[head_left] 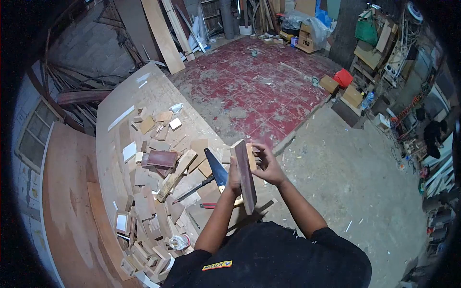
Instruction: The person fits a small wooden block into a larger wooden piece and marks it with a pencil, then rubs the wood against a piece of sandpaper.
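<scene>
A long wooden board (246,180) with a dark reddish-brown edge is held up in front of my body, tilted. My left hand (234,176) grips its left side. On the board's right side, near the upper end, my right hand (269,165) holds a small light wood block (251,156) with curled fingers; the block appears to touch the board. Just left of my left hand, a hand saw (217,168) with a dark blue blade lies on the worktable. A black-handled tool (194,189) rests beside it.
Many wood offcuts (156,185) cover the worktable (158,91). A whitish jar (179,241) stands near its front. Beyond lies a red tiled floor (240,91). Cardboard boxes (353,96) and a red container (343,78) stand at the right. Planks (161,33) lean at the back.
</scene>
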### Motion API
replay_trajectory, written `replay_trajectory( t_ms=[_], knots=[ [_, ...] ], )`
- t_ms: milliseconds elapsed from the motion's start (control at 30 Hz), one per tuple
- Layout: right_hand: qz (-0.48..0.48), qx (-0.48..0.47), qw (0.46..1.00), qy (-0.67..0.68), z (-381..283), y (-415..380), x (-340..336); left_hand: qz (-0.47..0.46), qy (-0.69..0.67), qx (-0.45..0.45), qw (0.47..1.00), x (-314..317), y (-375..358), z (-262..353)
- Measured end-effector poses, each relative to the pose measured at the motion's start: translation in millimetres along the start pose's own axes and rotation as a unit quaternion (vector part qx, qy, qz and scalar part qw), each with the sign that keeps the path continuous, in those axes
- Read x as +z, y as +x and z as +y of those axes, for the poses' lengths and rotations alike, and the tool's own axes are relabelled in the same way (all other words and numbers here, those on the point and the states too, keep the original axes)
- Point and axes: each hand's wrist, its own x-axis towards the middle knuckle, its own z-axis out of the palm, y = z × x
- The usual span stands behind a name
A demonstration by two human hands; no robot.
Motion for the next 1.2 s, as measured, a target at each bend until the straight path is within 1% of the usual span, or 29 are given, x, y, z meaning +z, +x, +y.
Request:
replay_trajectory(
  t_ms=[33, 67, 100, 133, 167, 200, 233, 267, 333, 400, 467, 500, 567, 600, 633, 667, 700, 800, 867, 900, 933, 1000, 1067, 1133, 1167, 1200],
  knots=[
    [-0.001, -0.002, 0.999, -0.042, -1, -2, 6, 0.021, -0.015, -0.001, 1.0, 2, 1, -4],
    [-0.001, -0.004, 0.996, -0.084, -1, -1, 12, -0.051, -0.002, 0.012, 0.999, -7, 2, -6],
    [0.0, -0.078, 0.97, -0.232, -3, 2, 16, -0.029, 0.006, 0.022, 0.999, -4, 1, -4],
    [-0.001, -0.078, 0.969, -0.233, -5, 1, 21, -0.007, 0.014, 0.031, 0.999, 1, -1, -2],
    [0.022, -0.08, 0.954, -0.287, -7, -3, 27, -0.007, 0.013, 0.032, 0.999, 1, 1, -4],
    [0.046, -0.083, 0.936, -0.339, -10, -4, 32, 0.018, 0.003, 0.06, 0.998, 1, 3, -7],
    [0.046, -0.111, 0.915, -0.385, -10, -4, 34, 0.043, -0.006, 0.087, 0.995, 0, 3, -9],
    [0.045, -0.109, 0.915, -0.386, -10, -4, 34, 0.044, -0.007, 0.086, 0.995, -2, 2, -11],
    [0.008, -0.119, 0.925, -0.361, -8, -4, 34, 0.027, 0.01, 0.079, 0.996, 3, -3, 0],
    [0.001, -0.119, 0.924, -0.364, -1, -6, 32, 0.028, 0.02, 0.078, 0.996, 4, -8, 6],
    [-0.009, -0.12, 0.923, -0.366, 5, -8, 34, 0.05, 0.003, 0.043, 0.998, -9, -4, -4],
    [0.045, -0.103, 0.943, -0.314, 3, -8, 39, 0.075, -0.002, 0.04, 0.996, 8, -10, 7],
    [0.169, -0.067, 0.96, -0.213, 0, -10, 51, 0.056, 0.003, 0.035, 0.998, -5, -3, -1],
    [0.169, -0.068, 0.96, -0.213, 0, -10, 51, 0.039, 0.009, 0.03, 0.999, -5, -3, 1],
    [0.164, -0.047, 0.957, -0.235, -1, -10, 49, 0.038, 0.01, 0.03, 0.999, -4, -3, 1],
    [0.16, -0.027, 0.953, -0.256, -2, -11, 49, 0.046, -0.005, 0.015, 0.999, -4, -5, 1],
    [0.163, -0.028, 0.952, -0.257, 0, -12, 49, 0.054, -0.019, -0.002, 0.998, -2, -6, 2],
    [0.17, -0.045, 0.951, -0.254, 7, -15, 48, 0.021, -0.05, -0.019, 0.998, -4, -5, 4],
    [0.182, -0.079, 0.941, -0.273, 13, -18, 48, 0.013, -0.043, -0.023, 0.999, -2, -8, 5],
    [0.182, -0.08, 0.941, -0.274, 10, -16, 49, 0.006, -0.035, -0.027, 0.999, 0, -8, 5],
    [0.195, -0.081, 0.939, -0.271, 8, -13, 49, 0.006, -0.036, -0.027, 0.999, 3, -8, 4],
    [0.207, -0.082, 0.937, -0.269, 7, -6, 46, 0.0, -0.03, 0.014, 0.999, 9, -7, 3],
    [0.21, -0.08, 0.942, -0.248, 10, 3, 39, 0.0, -0.028, 0.004, 1.0, 13, -7, 7],
    [0.215, -0.09, 0.938, -0.258, 12, 3, 39, -0.001, -0.021, -0.015, 1.0, 14, -8, 12],
    [0.218, -0.085, 0.938, -0.256, 13, 0, 40, 0.017, 0.028, 0.018, 0.999, 1, 2, 3],
    [0.223, -0.08, 0.937, -0.255, 9, -2, 43, 0.016, 0.026, 0.016, 0.999, -2, 3, 6]
  ],
)
